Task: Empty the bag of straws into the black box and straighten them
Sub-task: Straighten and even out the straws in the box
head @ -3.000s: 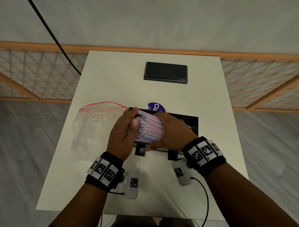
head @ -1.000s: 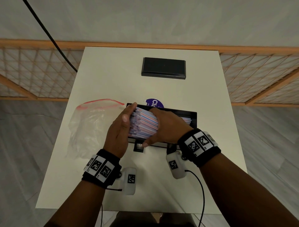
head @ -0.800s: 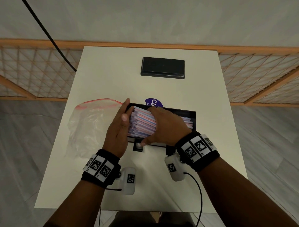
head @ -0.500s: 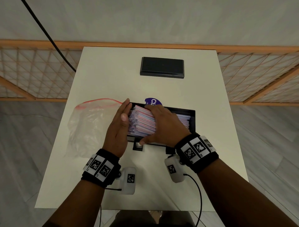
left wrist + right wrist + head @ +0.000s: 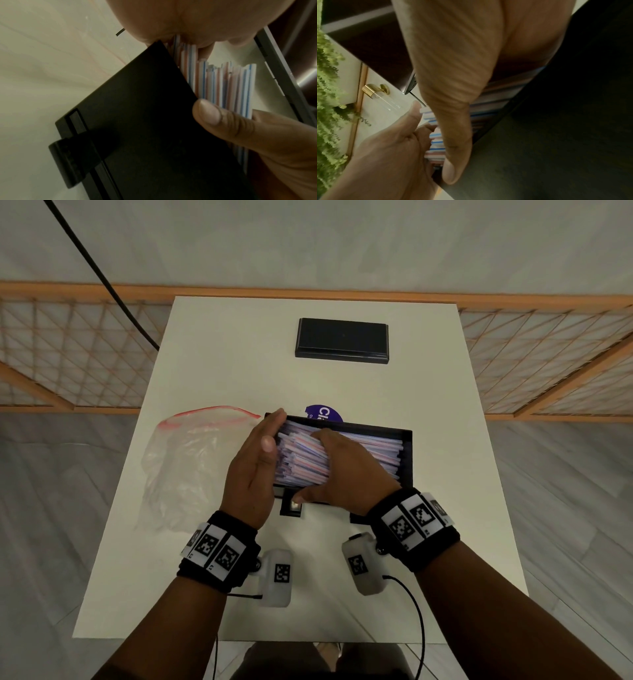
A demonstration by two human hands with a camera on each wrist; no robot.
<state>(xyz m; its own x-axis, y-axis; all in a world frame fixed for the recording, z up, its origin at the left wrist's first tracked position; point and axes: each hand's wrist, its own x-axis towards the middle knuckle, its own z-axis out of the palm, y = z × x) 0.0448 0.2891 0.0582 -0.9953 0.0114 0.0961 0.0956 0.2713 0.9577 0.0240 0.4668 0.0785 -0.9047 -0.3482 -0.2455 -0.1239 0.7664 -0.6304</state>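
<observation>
The black box (image 5: pixel 406 455) sits mid-table, filled with striped straws (image 5: pixel 303 462) lying left to right. My left hand (image 5: pixel 253 470) stands on edge at the box's left end, fingers straight, palm pressed against the straw ends. My right hand (image 5: pixel 349 470) arches over the bundle, fingers on its far side and thumb on the near side, gripping it. The left wrist view shows the box wall (image 5: pixel 137 121), straws (image 5: pixel 223 83) and my right thumb. In the right wrist view the straw ends (image 5: pixel 435 143) lie against my left palm (image 5: pixel 393 148). The empty clear bag (image 5: pixel 191 467) lies left of the box.
The box's black lid (image 5: pixel 342 339) lies at the far side of the white table (image 5: pixel 222 371). A purple round label (image 5: pixel 323 414) peeks out behind the box. A wooden lattice rail runs behind the table, and a black cable hangs at the far left.
The straw bundle has sunk lower into the box. My left hand has straightened flat against the straw ends, and my right hand has slid slightly left along the bundle.
</observation>
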